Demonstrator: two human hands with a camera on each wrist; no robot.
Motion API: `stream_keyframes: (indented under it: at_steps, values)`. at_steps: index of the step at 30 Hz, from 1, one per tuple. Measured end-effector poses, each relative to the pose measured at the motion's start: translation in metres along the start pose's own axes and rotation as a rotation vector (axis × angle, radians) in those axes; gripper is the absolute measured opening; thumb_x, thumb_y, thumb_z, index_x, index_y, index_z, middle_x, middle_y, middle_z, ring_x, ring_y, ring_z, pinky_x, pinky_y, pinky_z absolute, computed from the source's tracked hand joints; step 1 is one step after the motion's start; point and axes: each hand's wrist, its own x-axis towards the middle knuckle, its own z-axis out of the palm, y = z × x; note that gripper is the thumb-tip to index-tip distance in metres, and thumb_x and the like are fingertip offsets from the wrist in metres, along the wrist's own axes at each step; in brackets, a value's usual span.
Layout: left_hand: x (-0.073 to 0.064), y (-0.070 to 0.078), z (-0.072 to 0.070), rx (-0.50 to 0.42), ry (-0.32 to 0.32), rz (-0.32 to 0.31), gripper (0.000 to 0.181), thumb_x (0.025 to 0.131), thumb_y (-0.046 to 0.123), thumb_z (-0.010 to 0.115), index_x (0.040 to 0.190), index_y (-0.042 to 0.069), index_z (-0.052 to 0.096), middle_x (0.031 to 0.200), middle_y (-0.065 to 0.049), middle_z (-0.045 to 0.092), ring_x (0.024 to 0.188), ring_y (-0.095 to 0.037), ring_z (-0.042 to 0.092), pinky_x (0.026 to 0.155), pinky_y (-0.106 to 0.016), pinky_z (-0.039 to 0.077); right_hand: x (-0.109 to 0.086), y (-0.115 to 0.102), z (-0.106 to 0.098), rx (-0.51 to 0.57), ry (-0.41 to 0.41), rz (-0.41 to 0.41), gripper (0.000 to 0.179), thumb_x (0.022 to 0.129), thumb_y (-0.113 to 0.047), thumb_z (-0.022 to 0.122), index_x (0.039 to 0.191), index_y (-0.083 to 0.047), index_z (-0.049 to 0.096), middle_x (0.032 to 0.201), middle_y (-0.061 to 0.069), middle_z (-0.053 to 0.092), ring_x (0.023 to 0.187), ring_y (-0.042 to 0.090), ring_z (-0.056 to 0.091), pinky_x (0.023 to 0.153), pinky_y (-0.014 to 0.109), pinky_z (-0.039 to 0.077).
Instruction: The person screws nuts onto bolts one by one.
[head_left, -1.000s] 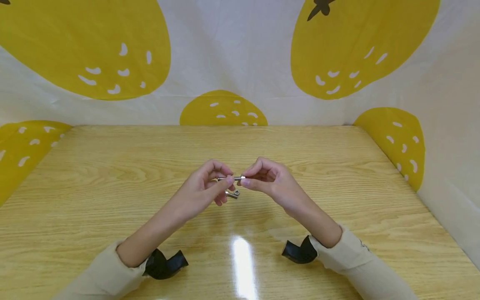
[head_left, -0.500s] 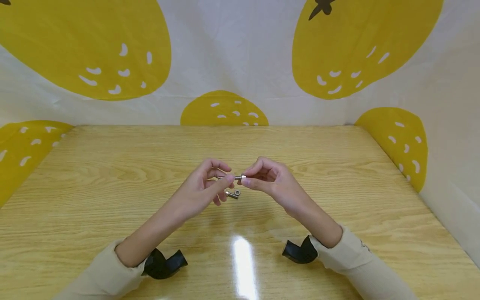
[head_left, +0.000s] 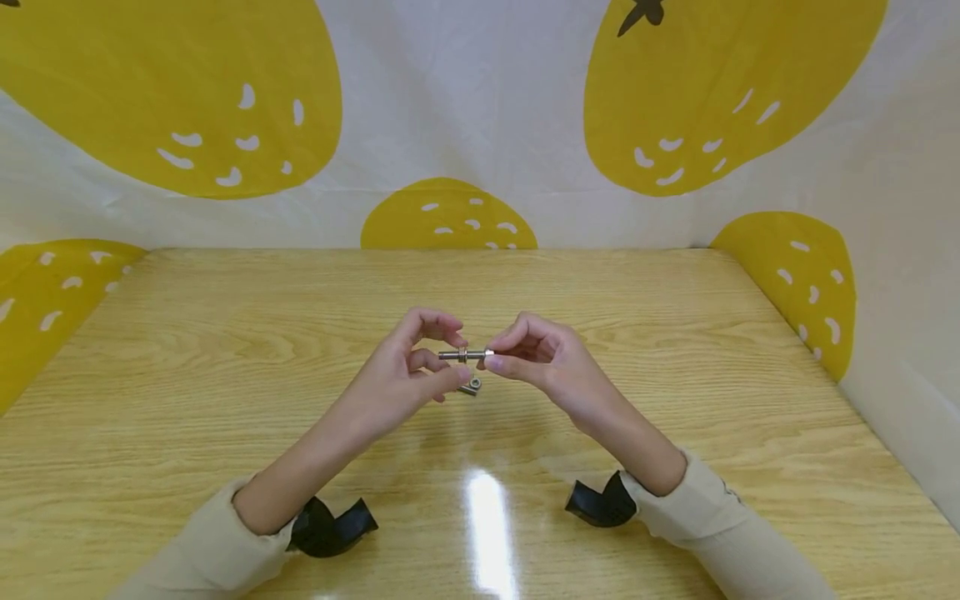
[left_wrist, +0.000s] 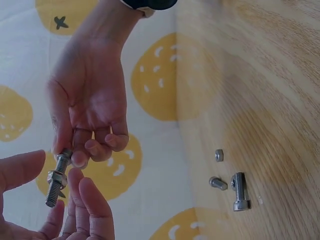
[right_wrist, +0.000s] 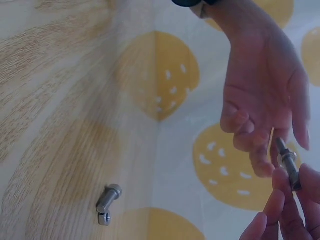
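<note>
My right hand (head_left: 561, 371) pinches the head end of a steel bolt (head_left: 448, 356) between thumb and fingers. The bolt lies level above the table, its threaded end toward my left hand (head_left: 390, 375). Partway along the thread sits a nut (left_wrist: 56, 178). My left hand's thumb and fingers are spread around that end; the thumb stands below the bolt and the index fingertip is right at the nut. On the table under the hands lie further bolts, one long bolt (left_wrist: 240, 193) and a shorter-looking one (left_wrist: 218, 183), along with a loose nut (left_wrist: 219, 155).
The wood-grain table (head_left: 225, 333) runs back to a white cloth (head_left: 555, 167) with yellow fruit prints, which also hangs at both sides. Black wrist mounts (head_left: 333, 529) stick out from both sleeves close over the tabletop.
My left thumb has come down off the bolt and the fingers have spread, leaving the nut and threaded end in sight. My right hand has stayed almost still.
</note>
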Motion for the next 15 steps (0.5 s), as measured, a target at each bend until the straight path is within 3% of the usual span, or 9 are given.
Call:
stream_keyframes:
  at_steps: [7,15]
  values:
    - [0.0009,-0.0009,0.0006,0.021,-0.009,-0.04,0.026,0.096,0.02,0.052,0.113,0.001,0.048,0.099,-0.018,0.061,0.073,-0.022,0.058,0.067,-0.031,0.053,-0.0008,-0.0003,0.0004,-0.005,0.004,0.004,0.009,0.086,-0.011,0.066,0.091,-0.008,0.058,0.096,0.001,0.062,0.09,0.02,0.063,0.087,0.035,0.051]
    - [-0.002,0.0002,0.0011,0.003,0.021,-0.005,0.029,0.086,0.006,0.063,0.112,0.006,0.051,0.116,-0.011,0.052,0.089,-0.023,0.059,0.075,-0.032,0.053,-0.0008,-0.0013,0.001,0.011,-0.007,-0.004,0.009,0.086,-0.01,0.065,0.092,-0.008,0.058,0.095,0.001,0.062,0.089,0.017,0.063,0.088,0.037,0.051]
